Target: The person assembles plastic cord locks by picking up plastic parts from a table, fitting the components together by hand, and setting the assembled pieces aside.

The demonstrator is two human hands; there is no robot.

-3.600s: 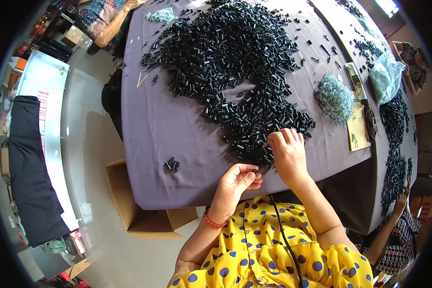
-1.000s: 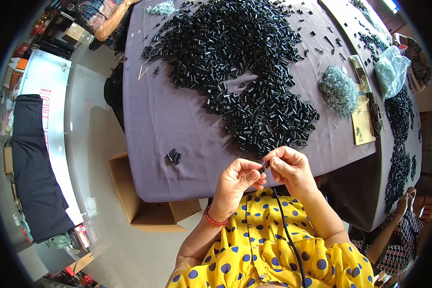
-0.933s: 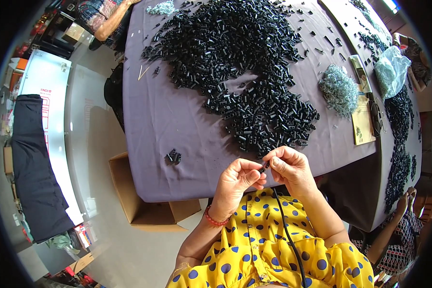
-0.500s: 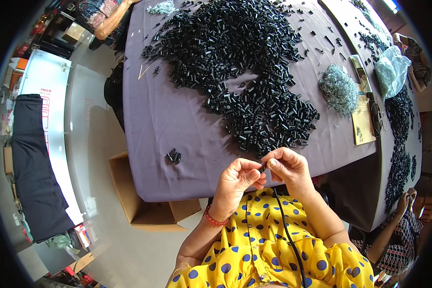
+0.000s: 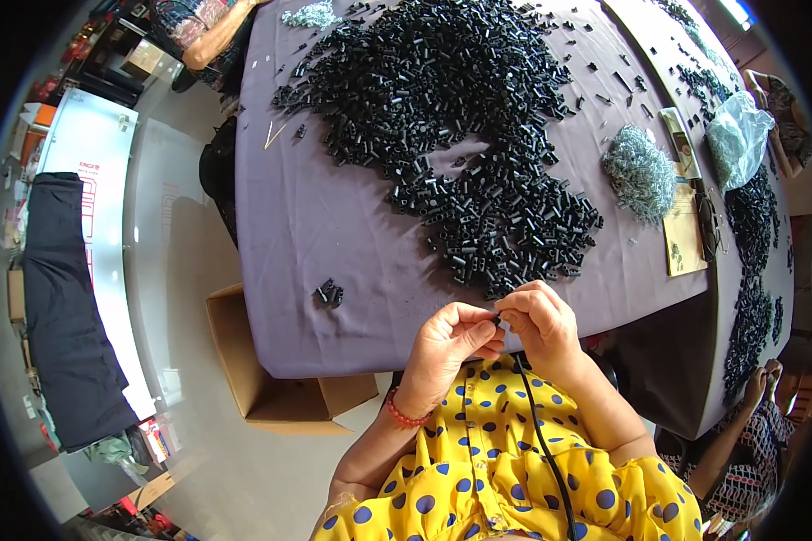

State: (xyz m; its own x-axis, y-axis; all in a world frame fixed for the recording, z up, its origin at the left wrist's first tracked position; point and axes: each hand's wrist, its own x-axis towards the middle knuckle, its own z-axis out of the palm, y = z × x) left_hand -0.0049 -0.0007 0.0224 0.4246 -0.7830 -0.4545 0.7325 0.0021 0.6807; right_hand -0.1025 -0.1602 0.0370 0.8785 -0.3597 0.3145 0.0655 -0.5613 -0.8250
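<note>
Head view: pinching a small black tube (image 5: 495,319) between left hand (image 5: 449,341) and right hand (image 5: 541,325), fingertips of both meeting on it (only its tip showing). Holding the hands together just over the near edge of the purple table (image 5: 334,216), in front of the yellow dotted shirt (image 5: 523,469). Lying just beyond, a big heap of black tubes (image 5: 478,135). Sitting apart to the left, a little cluster of tubes (image 5: 328,292). Standing below the table edge, a cardboard box (image 5: 271,379)

We take this for a small assembly workshop: a purple-clothed table (image 5: 334,225) across the frame's middle heaped with black plastic parts (image 5: 478,135), a cardboard box (image 5: 280,379) below, another worker (image 5: 740,442) lower right.
</note>
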